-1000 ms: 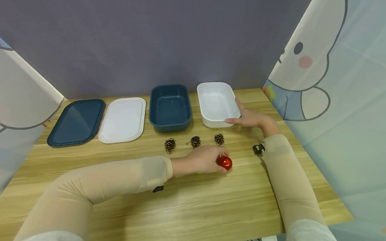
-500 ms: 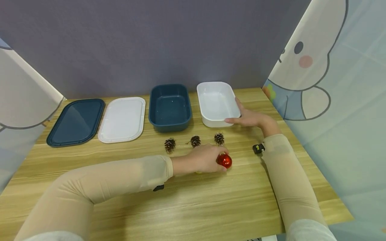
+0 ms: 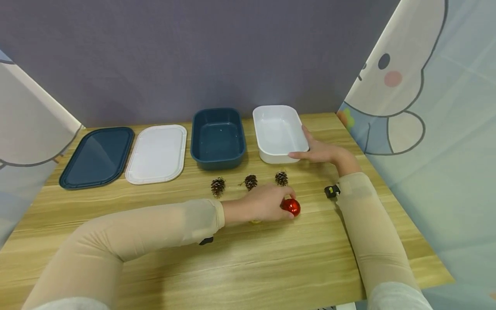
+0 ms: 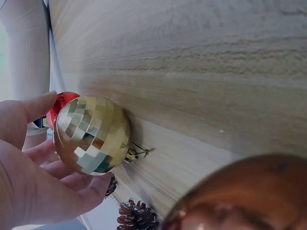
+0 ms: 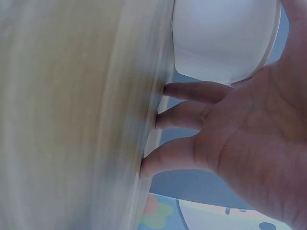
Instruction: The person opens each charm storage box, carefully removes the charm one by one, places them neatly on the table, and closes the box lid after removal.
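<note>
My left hand [image 3: 267, 203] pinches a shiny red bauble [image 3: 292, 207] between thumb and fingers, low over the wooden table. In the left wrist view, a gold faceted bauble [image 4: 93, 134] hides part of the red one and sits in front of the fingers. A glossy copper-coloured bauble [image 4: 249, 201] fills that view's lower right corner. My right hand [image 3: 319, 151] rests against the near right corner of a white box [image 3: 280, 158], thumb along its front. Its other fingers [image 5: 175, 155] are spread, with tips at the table.
Several pinecones, including one [image 3: 218, 187] at the left, lie in a row before a dark blue box [image 3: 218, 165]. At the left lie a white lid [image 3: 156, 154] and a dark blue lid [image 3: 97, 158]. A grey panel [image 3: 217, 56] stands behind.
My left hand has shifted slightly to the right with the red bauble in its grip. The right hand stays at the white box.
</note>
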`<action>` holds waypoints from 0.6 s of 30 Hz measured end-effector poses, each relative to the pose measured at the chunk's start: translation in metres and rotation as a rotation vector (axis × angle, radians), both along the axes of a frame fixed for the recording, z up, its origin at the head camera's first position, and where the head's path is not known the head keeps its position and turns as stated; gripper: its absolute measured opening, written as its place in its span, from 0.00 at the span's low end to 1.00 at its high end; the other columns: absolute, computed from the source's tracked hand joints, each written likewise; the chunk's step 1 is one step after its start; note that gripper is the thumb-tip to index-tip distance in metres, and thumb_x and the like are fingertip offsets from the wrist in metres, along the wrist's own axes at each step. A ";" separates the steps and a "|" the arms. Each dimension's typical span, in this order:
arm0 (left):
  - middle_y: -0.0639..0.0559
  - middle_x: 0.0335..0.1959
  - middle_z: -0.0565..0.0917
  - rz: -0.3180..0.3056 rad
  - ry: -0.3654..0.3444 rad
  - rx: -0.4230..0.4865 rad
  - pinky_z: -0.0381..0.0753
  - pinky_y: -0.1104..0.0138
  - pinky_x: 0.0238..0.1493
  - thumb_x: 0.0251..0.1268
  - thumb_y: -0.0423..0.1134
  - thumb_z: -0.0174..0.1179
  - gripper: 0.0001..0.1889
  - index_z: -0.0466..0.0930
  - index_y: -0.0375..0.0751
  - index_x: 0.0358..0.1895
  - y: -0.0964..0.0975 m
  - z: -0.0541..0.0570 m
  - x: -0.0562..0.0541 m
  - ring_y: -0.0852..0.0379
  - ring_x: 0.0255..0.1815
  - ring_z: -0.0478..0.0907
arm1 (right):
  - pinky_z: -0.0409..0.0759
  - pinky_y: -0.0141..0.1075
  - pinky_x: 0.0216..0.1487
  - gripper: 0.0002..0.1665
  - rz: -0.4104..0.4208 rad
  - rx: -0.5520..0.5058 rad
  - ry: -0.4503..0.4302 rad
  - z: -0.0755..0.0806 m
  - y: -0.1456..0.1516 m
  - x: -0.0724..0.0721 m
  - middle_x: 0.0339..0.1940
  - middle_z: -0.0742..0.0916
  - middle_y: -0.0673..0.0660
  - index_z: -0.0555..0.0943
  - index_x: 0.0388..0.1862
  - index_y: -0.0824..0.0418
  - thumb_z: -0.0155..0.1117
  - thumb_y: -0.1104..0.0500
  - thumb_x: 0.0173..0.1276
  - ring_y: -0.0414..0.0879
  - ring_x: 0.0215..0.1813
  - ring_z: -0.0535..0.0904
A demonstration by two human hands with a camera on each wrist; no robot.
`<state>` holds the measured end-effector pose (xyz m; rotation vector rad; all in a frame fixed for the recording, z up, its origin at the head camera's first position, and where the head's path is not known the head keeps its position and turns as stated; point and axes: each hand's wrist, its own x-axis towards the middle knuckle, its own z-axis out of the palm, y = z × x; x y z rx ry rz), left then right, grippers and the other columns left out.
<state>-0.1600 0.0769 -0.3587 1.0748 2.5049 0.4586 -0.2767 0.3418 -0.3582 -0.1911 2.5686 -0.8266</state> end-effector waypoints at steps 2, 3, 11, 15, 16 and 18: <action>0.55 0.57 0.89 0.005 0.003 0.004 0.85 0.60 0.48 0.70 0.57 0.71 0.27 0.79 0.58 0.69 0.000 0.000 0.001 0.55 0.57 0.84 | 0.52 0.67 0.86 0.77 0.004 -0.003 -0.001 -0.001 0.000 0.000 0.91 0.38 0.66 0.15 0.85 0.47 0.66 0.29 0.71 0.68 0.89 0.47; 0.55 0.56 0.89 0.011 0.001 0.008 0.85 0.61 0.47 0.70 0.56 0.71 0.27 0.79 0.58 0.69 0.000 0.000 0.001 0.56 0.56 0.85 | 0.52 0.67 0.86 0.77 0.004 -0.003 -0.001 -0.001 0.000 0.000 0.91 0.38 0.66 0.15 0.85 0.46 0.66 0.28 0.71 0.68 0.89 0.47; 0.56 0.45 0.87 0.040 -0.007 0.032 0.80 0.66 0.33 0.67 0.55 0.73 0.26 0.77 0.55 0.64 -0.002 -0.001 0.000 0.59 0.41 0.81 | 0.53 0.66 0.85 0.77 0.001 0.004 -0.003 -0.002 -0.001 0.000 0.91 0.41 0.67 0.15 0.85 0.45 0.66 0.28 0.71 0.68 0.89 0.49; 0.54 0.46 0.88 0.038 0.013 0.027 0.81 0.66 0.33 0.66 0.56 0.74 0.28 0.76 0.55 0.65 -0.001 -0.003 0.000 0.59 0.42 0.82 | 0.53 0.67 0.85 0.77 0.000 -0.003 -0.003 -0.001 -0.001 0.000 0.91 0.42 0.68 0.15 0.85 0.45 0.66 0.28 0.71 0.68 0.89 0.49; 0.54 0.46 0.88 0.036 0.018 0.027 0.81 0.65 0.33 0.66 0.56 0.74 0.29 0.76 0.55 0.66 -0.001 -0.003 0.000 0.59 0.42 0.82 | 0.53 0.67 0.85 0.77 0.001 -0.008 -0.002 0.000 -0.001 0.000 0.91 0.42 0.68 0.16 0.85 0.45 0.66 0.29 0.71 0.68 0.89 0.49; 0.55 0.46 0.88 0.034 0.026 0.026 0.81 0.65 0.32 0.66 0.56 0.74 0.29 0.77 0.55 0.65 -0.001 -0.003 -0.001 0.59 0.42 0.82 | 0.53 0.66 0.86 0.77 0.002 -0.014 -0.001 0.000 -0.001 0.000 0.91 0.42 0.68 0.16 0.85 0.46 0.66 0.29 0.72 0.68 0.89 0.48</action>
